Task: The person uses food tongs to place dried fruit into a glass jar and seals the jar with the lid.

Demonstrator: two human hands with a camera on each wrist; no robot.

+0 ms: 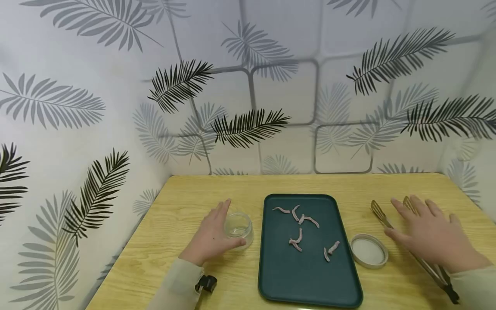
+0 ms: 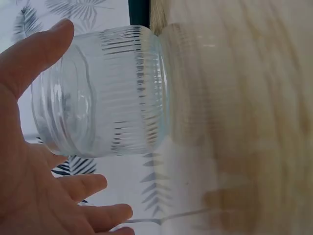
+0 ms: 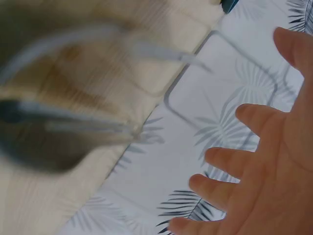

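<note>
A clear glass jar [image 1: 239, 221] without a lid stands upright on the table, left of a dark green tray. My left hand [image 1: 214, 237] is around its left side, thumb at the rim and the other fingers spread. In the left wrist view the ribbed jar [image 2: 122, 93] looks empty. Over a pair of metal tongs [image 1: 381, 214] on the right, my right hand [image 1: 435, 232] has its fingers spread and holds nothing. It hides the middle of the tongs. Blurred tongs [image 3: 73, 122] also show in the right wrist view, apart from the fingers.
The dark green tray [image 1: 279, 275] lies mid-table with several thin, curled, pinkish pieces [image 1: 300, 236] scattered on it. A round lid [image 1: 369, 250] lies between tray and tongs. The wooden table [image 1: 217, 185] meets a leaf-patterned wall [image 1: 286, 148] at the back.
</note>
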